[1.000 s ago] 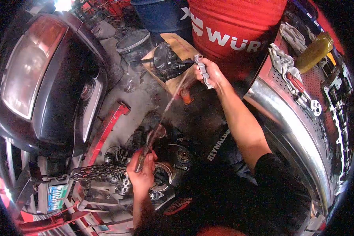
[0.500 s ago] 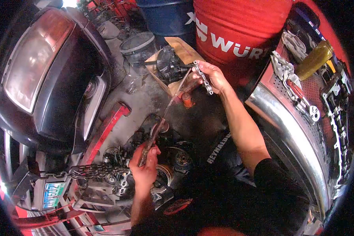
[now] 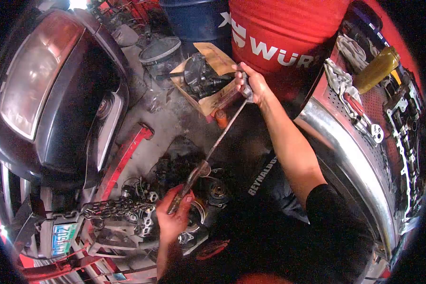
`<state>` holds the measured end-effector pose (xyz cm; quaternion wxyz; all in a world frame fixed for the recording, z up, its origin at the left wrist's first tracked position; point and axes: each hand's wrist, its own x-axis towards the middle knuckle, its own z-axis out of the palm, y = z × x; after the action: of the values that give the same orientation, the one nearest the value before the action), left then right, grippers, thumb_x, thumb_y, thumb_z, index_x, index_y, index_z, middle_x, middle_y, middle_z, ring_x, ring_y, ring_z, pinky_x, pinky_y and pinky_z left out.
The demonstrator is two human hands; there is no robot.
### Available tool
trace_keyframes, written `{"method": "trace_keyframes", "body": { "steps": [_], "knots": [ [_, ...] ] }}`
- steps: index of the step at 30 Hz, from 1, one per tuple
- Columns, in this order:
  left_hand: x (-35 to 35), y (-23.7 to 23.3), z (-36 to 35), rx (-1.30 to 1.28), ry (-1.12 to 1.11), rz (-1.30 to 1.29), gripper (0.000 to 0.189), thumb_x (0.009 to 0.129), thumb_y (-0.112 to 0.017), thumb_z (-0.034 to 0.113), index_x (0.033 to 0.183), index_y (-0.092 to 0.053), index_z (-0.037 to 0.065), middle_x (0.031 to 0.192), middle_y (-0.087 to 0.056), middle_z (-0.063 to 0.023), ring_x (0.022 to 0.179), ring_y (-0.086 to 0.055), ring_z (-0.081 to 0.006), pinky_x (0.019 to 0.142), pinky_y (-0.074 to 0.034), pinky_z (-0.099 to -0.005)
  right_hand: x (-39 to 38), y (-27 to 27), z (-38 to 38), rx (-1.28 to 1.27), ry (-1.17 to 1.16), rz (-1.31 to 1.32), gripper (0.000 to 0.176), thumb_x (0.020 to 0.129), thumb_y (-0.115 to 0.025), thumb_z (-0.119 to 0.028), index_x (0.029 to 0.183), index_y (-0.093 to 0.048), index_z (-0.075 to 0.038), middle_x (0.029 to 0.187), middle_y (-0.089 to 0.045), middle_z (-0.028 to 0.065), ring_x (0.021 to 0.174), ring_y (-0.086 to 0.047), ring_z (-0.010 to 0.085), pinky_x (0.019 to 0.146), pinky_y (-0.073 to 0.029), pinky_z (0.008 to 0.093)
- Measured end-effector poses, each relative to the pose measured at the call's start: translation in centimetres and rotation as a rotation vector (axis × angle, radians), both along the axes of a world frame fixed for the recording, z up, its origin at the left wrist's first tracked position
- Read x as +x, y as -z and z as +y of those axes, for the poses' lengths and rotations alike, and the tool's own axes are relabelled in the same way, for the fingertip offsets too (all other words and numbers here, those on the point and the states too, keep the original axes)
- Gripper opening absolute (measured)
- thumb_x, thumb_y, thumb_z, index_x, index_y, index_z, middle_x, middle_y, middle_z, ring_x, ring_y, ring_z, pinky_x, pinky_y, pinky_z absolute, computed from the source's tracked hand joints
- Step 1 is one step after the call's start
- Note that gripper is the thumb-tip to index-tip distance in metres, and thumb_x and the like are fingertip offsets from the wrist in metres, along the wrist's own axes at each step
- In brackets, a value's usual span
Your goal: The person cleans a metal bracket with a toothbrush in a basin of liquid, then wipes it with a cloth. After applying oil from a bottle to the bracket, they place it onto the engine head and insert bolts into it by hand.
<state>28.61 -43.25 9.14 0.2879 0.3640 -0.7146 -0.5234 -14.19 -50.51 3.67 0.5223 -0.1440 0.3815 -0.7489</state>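
Observation:
My left hand (image 3: 175,213) is closed around the dark handle of a long thin tool (image 3: 225,132), like a large screwdriver, that slants up to the right. My right hand (image 3: 253,84) grips a small metal part (image 3: 245,85) at the tool's upper end; its fingers hide much of the part. Whether the tool's tip touches the part cannot be made out. Behind this hand an open cardboard box (image 3: 206,106) holds a black mechanical part (image 3: 199,75).
Red drum (image 3: 288,28) and blue drum (image 3: 194,21) stand ahead, beside a bucket (image 3: 161,59). A car bumper (image 3: 61,109) is at left, near chains (image 3: 113,208) and engine parts. A perforated tray (image 3: 331,97) with rags and tools lies right.
The metal part has turned in my right hand and is more covered by the fingers. The tool's shaft has swung to the right, and its upper end now meets that hand lower down.

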Motion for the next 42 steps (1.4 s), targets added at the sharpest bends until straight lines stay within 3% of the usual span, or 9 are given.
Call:
{"method": "trace_keyframes", "body": {
  "steps": [9, 19, 23, 29, 32, 35, 36, 40, 42],
  "knots": [
    [-0.6, -0.5, -0.2, 0.152, -0.030, 0.088, 0.023, 0.093, -0.063, 0.013, 0.109, -0.062, -0.003, 0.077, -0.064, -0.0023, 0.056, -0.049, -0.0037, 0.049, -0.039, -0.0197, -1.1, 0.8, 1.0, -0.109, -0.182, -0.064, 0.042, 0.100, -0.043, -0.048, 0.121, -0.051, -0.013, 0.074, -0.048, 0.0017, 0.056, -0.043, 0.0115, 0.043, -0.037, 0.0225],
    [-0.6, -0.3, -0.4, 0.123, -0.045, 0.109, 0.024, 0.093, -0.062, 0.011, 0.112, -0.061, -0.003, 0.079, -0.064, -0.0035, 0.057, -0.051, -0.0048, 0.050, -0.041, -0.0199, -0.1, 0.7, 0.8, -0.073, -0.032, -0.011, 0.046, 0.100, -0.041, -0.048, 0.117, -0.059, -0.009, 0.074, -0.055, -0.0004, 0.054, -0.048, 0.0098, 0.045, -0.042, 0.0231],
    [-1.5, -0.2, -0.5, 0.146, -0.063, 0.173, 0.026, 0.093, -0.063, 0.014, 0.113, -0.060, -0.003, 0.080, -0.064, -0.0045, 0.057, -0.050, -0.0049, 0.049, -0.041, -0.0205, 0.1, 1.5, 1.0, 0.038, 0.051, 0.281, 0.044, 0.098, -0.047, -0.049, 0.113, -0.059, -0.010, 0.077, -0.059, 0.0010, 0.056, -0.052, 0.0102, 0.044, -0.043, 0.0252],
    [-3.0, 0.4, -0.9, 0.071, -0.099, 0.287, 0.030, 0.096, -0.058, 0.019, 0.115, -0.058, -0.004, 0.086, -0.065, -0.0095, 0.054, -0.049, -0.0067, 0.046, -0.040, -0.0227, 2.2, 0.3, 3.2, -0.047, 0.045, 0.179, 0.035, 0.102, -0.045, -0.030, 0.131, -0.045, -0.009, 0.087, -0.064, 0.0057, 0.056, -0.055, 0.0129, 0.047, -0.049, 0.0275],
    [-5.5, 1.6, -2.4, 0.003, -0.216, 0.347, 0.033, 0.099, -0.051, 0.027, 0.115, -0.057, -0.002, 0.094, -0.067, -0.0117, 0.064, -0.059, -0.0131, 0.058, -0.048, -0.0265, 5.3, 1.1, 6.1, -0.066, 0.013, 0.342, 0.027, 0.093, -0.058, -0.037, 0.101, -0.055, -0.011, 0.072, -0.057, -0.0035, 0.047, -0.047, 0.0069, 0.038, -0.038, 0.0237],
    [-9.8, 4.4, -3.6, 0.107, -0.202, 0.413, 0.039, 0.102, -0.045, 0.031, 0.120, -0.053, -0.002, 0.106, -0.066, -0.0128, 0.087, -0.065, -0.0200, 0.076, -0.052, -0.0335, 13.5, 1.9, 9.3, 0.026, 0.079, 0.517, 0.035, 0.068, -0.088, -0.015, 0.087, -0.059, -0.010, 0.074, -0.059, -0.0050, 0.067, -0.053, 0.0034, 0.059, -0.044, 0.0221],
    [-11.7, 5.4, -3.4, 0.150, -0.151, 0.460, 0.037, 0.102, -0.047, 0.031, 0.119, -0.055, -0.001, 0.106, -0.065, -0.0113, 0.088, -0.064, -0.0187, 0.077, -0.051, -0.0322, 15.3, 0.7, 10.8, 0.065, 0.034, 0.591, 0.037, 0.069, -0.087, -0.011, 0.090, -0.057, -0.009, 0.079, -0.062, -0.0034, 0.074, -0.057, 0.0048, 0.068, -0.048, 0.0238],
    [-15.6, 6.0, -2.0, 0.198, -0.005, 0.289, 0.045, 0.104, -0.041, 0.035, 0.128, -0.050, -0.002, 0.115, -0.061, -0.0109, 0.103, -0.059, -0.0185, 0.090, -0.047, -0.0328, 15.9, 0.4, 13.0, -0.081, -0.002, 0.591, 0.082, 0.067, -0.087, -0.008, 0.136, -0.045, 0.003, 0.121, -0.060, 0.0060, 0.102, -0.059, 0.0121, 0.094, -0.047, 0.0297],
    [-16.7, 5.7, -1.0, 0.211, 0.135, 0.396, 0.054, 0.104, -0.037, 0.038, 0.144, -0.033, 0.001, 0.133, -0.049, -0.0123, 0.117, -0.050, -0.0197, 0.100, -0.039, -0.0334, 14.3, 0.5, 14.1, 0.051, -0.108, 0.757, 0.082, 0.068, -0.087, -0.013, 0.137, -0.045, 0.003, 0.112, -0.062, 0.0031, 0.097, -0.058, 0.0129, 0.092, -0.047, 0.0299]
  ]
}}
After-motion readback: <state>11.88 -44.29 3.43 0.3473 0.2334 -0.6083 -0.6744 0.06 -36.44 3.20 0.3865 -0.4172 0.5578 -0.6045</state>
